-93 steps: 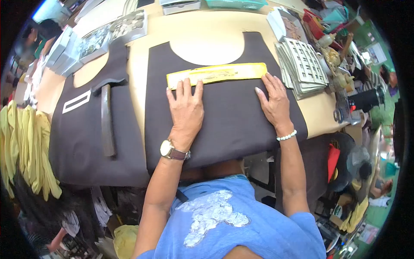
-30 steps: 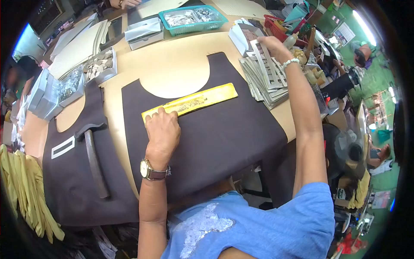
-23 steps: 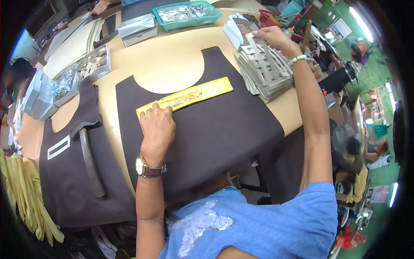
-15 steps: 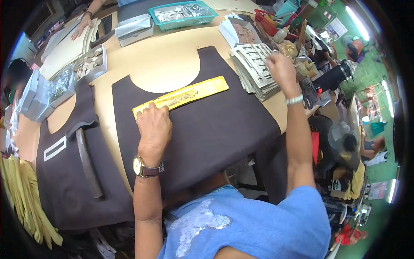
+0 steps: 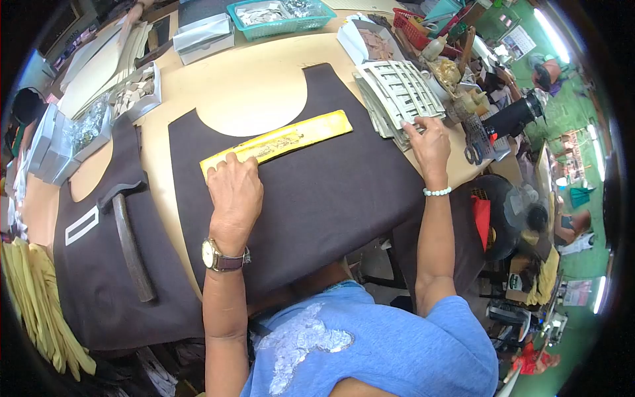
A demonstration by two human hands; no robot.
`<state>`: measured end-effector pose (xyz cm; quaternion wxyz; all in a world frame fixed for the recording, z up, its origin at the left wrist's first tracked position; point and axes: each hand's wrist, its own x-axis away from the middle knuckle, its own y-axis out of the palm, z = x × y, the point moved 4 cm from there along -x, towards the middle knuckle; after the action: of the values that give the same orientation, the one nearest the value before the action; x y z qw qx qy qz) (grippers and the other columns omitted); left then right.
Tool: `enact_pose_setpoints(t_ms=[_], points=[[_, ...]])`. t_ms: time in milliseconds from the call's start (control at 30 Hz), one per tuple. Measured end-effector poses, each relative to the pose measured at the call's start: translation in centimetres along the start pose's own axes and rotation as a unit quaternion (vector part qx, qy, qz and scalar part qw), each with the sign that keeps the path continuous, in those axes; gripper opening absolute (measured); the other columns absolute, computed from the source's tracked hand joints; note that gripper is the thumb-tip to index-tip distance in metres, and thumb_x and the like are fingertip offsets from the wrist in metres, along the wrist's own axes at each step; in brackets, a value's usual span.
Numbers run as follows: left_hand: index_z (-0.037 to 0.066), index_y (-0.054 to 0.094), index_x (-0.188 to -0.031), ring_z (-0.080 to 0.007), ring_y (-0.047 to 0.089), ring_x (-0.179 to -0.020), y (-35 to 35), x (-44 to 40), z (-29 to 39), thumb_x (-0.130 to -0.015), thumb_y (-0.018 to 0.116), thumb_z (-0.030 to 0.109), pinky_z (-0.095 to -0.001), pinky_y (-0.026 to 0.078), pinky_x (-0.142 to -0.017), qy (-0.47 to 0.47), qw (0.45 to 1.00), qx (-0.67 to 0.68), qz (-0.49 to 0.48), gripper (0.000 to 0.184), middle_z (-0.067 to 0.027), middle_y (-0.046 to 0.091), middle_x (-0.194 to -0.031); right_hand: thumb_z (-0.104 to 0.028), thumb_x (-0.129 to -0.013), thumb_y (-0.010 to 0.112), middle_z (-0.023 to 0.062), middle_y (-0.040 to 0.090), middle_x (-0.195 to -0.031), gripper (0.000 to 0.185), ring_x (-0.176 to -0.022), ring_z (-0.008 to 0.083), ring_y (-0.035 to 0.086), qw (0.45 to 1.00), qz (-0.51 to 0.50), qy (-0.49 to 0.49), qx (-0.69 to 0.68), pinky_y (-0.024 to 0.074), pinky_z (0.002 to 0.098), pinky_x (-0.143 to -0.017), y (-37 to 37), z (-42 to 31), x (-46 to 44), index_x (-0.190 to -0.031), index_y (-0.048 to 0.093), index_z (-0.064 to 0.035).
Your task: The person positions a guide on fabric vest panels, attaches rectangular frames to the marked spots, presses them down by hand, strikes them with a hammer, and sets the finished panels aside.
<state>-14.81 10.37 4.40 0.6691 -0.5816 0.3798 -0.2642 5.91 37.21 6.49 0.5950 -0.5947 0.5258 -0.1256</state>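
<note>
My left hand [image 5: 235,192] is closed on the lower left end of a yellow bar [image 5: 304,135], flat and worn, with dark scuffs along its middle. The bar lies slantwise across a dark brown cut piece of material [image 5: 317,192] with a curved neckline, just below that curve. At the right, my right hand [image 5: 428,145] pinches the near edge of the top slotted off-white sheet [image 5: 403,89]. This sheet rests over a stack of similar sheets [image 5: 376,109] beside the dark piece.
A second dark piece [image 5: 155,264] at the left carries a hammer [image 5: 129,245] and a white rectangular frame [image 5: 82,227]. Boxes of small pieces [image 5: 135,92], a teal basket [image 5: 281,25] and scissors [image 5: 473,152] stand around. Yellow cloths [image 5: 40,298] hang at the left edge.
My right hand has come down toward me from above the stack to the sheet's near edge. My left hand and the yellow bar stay nearly in place. Another person's hand at top left has drawn back.
</note>
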Motion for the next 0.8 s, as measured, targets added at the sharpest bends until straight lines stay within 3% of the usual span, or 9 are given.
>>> enact_pose_setpoints(t_ms=[333, 433, 533, 633, 767, 800], points=[[0.005, 0.068, -0.086, -0.0326, 0.063, -0.074, 0.1, 0.0, 0.0, -0.08, 0.052, 0.007, -0.0415, 0.05, -0.067, 0.001, 1.0, 0.009, 0.006, 0.018, -0.0192, 0.059, -0.079, -0.029, -0.072, 0.074, 0.0124, 0.062, -0.09, 0.031, -0.083, 0.0313, 0.061, 0.999, -0.017, 0.029, -0.01, 0.0475, 0.0421, -0.073, 0.2, -1.0, 0.1, -0.089, 0.068, -0.0036], [0.005, 0.068, -0.086, -0.0327, 0.063, -0.073, 0.0, 0.0, 0.0, -0.08, 0.051, 0.007, -0.0417, 0.05, -0.068, 0.001, 1.0, 0.01, 0.003, 0.018, -0.0194, 0.059, -0.078, -0.025, -0.072, 0.075, 0.0122, 0.064, -0.082, 0.028, -0.075, 0.0278, 0.063, 0.999, 0.005, 0.008, -0.038, 0.0486, 0.0394, -0.07, 0.6, -0.8, 0.0, -0.085, 0.067, -0.0013], [0.005, 0.068, -0.086, -0.0328, 0.063, -0.073, 0.0, 0.1, -0.1, -0.08, 0.051, 0.007, -0.0419, 0.05, -0.068, 0.003, 1.0, 0.015, 0.011, 0.018, -0.0195, 0.059, -0.078, -0.017, -0.074, 0.073, 0.0122, 0.065, -0.072, 0.021, -0.064, 0.0222, 0.062, 0.975, -0.056, 0.087, -0.197, 0.0487, 0.0343, -0.063, 1.6, 0.8, -1.1, -0.08, 0.066, 0.0012], [0.005, 0.067, -0.087, -0.0325, 0.063, -0.073, 0.0, 0.1, 0.0, -0.08, 0.051, 0.007, -0.0416, 0.05, -0.068, 0.003, 1.0, 0.013, 0.009, 0.017, -0.0197, 0.059, -0.079, -0.011, -0.075, 0.07, 0.0106, 0.064, -0.065, 0.015, -0.057, 0.0169, 0.06, 0.972, -0.027, 0.059, -0.226, 0.0472, 0.0307, -0.057, 1.0, 1.2, -2.1, -0.075, 0.064, 0.003], [0.004, 0.067, -0.088, -0.0322, 0.063, -0.074, -0.1, 0.0, 0.0, -0.08, 0.052, 0.007, -0.0411, 0.05, -0.068, -0.002, 1.0, 0.007, -0.004, 0.017, -0.0196, 0.059, -0.08, -0.009, -0.08, 0.065, 0.0102, 0.065, -0.069, 0.014, -0.06, 0.0132, 0.061, 0.965, -0.092, 0.088, -0.228, 0.0475, 0.0285, -0.057, 1.9, 2.6, -3.0, -0.08, 0.059, 0.004], [0.004, 0.067, -0.088, -0.0322, 0.063, -0.074, -0.1, 0.0, 0.0, -0.08, 0.052, 0.007, -0.041, 0.05, -0.068, -0.003, 1.0, 0.007, -0.008, 0.017, -0.0196, 0.059, -0.08, -0.009, -0.083, 0.062, 0.01, 0.066, -0.071, 0.014, -0.061, 0.0127, 0.061, 0.947, -0.1, 0.102, -0.287, 0.0476, 0.0273, -0.057, 2.1, 2.9, -3.0, -0.082, 0.058, 0.0037]])
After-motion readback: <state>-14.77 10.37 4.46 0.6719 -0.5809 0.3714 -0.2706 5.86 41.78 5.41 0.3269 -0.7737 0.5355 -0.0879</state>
